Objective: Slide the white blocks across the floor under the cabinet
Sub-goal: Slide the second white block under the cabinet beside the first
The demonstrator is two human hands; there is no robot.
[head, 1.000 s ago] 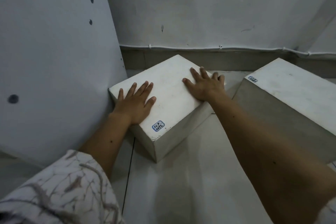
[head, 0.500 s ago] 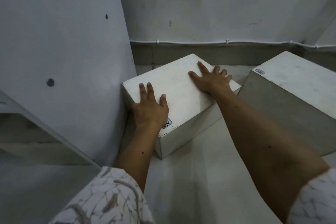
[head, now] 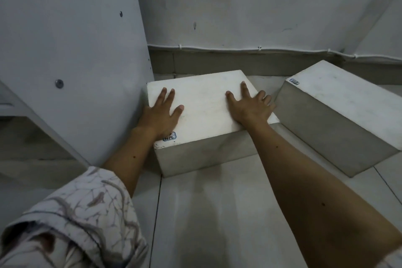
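A white block [head: 204, 102] with a small blue label near its front left corner lies on the tiled floor, its left edge against the grey cabinet side panel [head: 71, 50]. My left hand [head: 162, 113] rests flat on the block's left part, fingers spread, its outer fingers over the left edge. My right hand [head: 248, 106] lies flat on the right part, fingers spread toward the right edge. A second white block [head: 345, 98] with its own label stands to the right, apart from both hands.
A wall with a grey skirting [head: 217, 63] and a white cable [head: 258, 49] runs behind the blocks. Bare floor tiles [head: 217, 213] stretch in front. A low opening under the cabinet [head: 28, 137] shows at the left.
The block has turned so its front face squares up toward me and its left edge meets the cabinet panel. Both hands stayed flat on top and moved with it.
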